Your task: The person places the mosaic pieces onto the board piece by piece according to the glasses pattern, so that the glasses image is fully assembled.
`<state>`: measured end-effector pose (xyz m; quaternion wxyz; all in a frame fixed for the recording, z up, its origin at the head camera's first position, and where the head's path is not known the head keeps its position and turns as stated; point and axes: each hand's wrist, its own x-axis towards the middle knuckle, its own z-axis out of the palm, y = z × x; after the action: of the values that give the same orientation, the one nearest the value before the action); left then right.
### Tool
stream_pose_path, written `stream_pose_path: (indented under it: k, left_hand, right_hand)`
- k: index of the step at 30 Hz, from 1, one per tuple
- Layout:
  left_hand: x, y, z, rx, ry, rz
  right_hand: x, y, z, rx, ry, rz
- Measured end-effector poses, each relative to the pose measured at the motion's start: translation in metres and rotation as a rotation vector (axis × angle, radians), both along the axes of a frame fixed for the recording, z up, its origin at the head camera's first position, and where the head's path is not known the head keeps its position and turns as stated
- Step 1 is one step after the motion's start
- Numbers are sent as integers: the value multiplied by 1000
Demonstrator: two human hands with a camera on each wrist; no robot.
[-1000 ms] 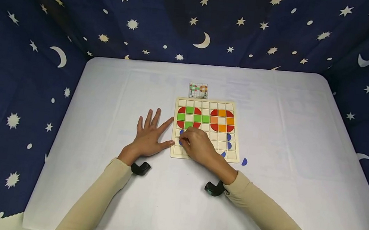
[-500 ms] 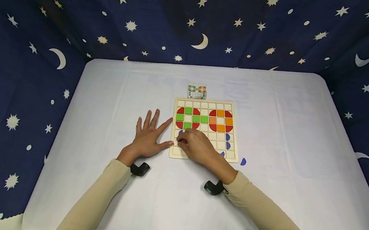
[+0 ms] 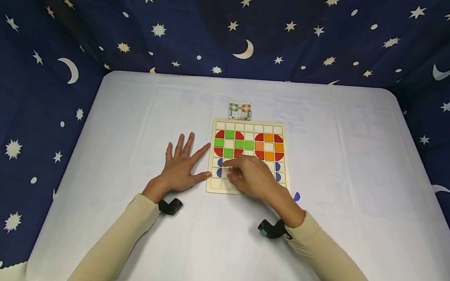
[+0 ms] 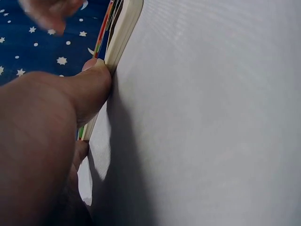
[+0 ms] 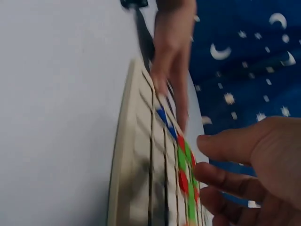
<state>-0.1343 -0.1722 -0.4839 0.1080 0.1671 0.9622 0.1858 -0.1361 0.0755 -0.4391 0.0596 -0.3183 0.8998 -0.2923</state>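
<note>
A wooden grid board (image 3: 215, 184) lies on the table, carrying red, green and orange pieces in two ring shapes. My left hand (image 3: 178, 171) is spread on the table, its thumb and index fingertips at the board's left edge. Over the board's lower half hovers my right hand (image 3: 257, 177), its fingers loosely bent and holding nothing in the right wrist view. Two blue pieces (image 3: 219, 172) sit in the left column, near the right fingertips. More blue pieces (image 3: 277, 167) sit on the right side. The right hand covers several lower squares.
Beyond the board's far edge lies a small pattern card (image 3: 240, 110). One loose blue piece (image 3: 297, 197) is on the white table (image 3: 368, 187), off the board's lower right corner, partly behind the right forearm. Dark blue star-print cloth (image 3: 204, 19) surrounds the table.
My right hand has let go of a blue piece in the left column and moved right, uncovering that piece. It now covers the lower blue piece on the right. The left hand stays put.
</note>
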Motion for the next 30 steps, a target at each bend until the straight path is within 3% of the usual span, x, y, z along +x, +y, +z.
stream_pose_path:
  k: [6,10,14,18,20,26,30]
  left_hand:
    - [0,1,0,7,-3,0]
    - [0,0,0,16,1,13]
    - [0,-1,0,11,-8,13]
    - [1,-1,1,6,-10,21]
    - [1,-1,1,2,-1,23]
    - [1,0,0,19,0,19]
    - [1,-1,0,6,0,13]
  right_hand:
    - [18,73,11,61,-51,-186]
    - [36,119,7,154,-102,-311]
    - [50,140,-2,163,-153,-358]
    - [55,145,-9,113,-139,-360]
    - [55,144,-11,136,-91,-338]
    - [56,145,-7,274,51,-215]
    - [60,131,0,227,83,-108]
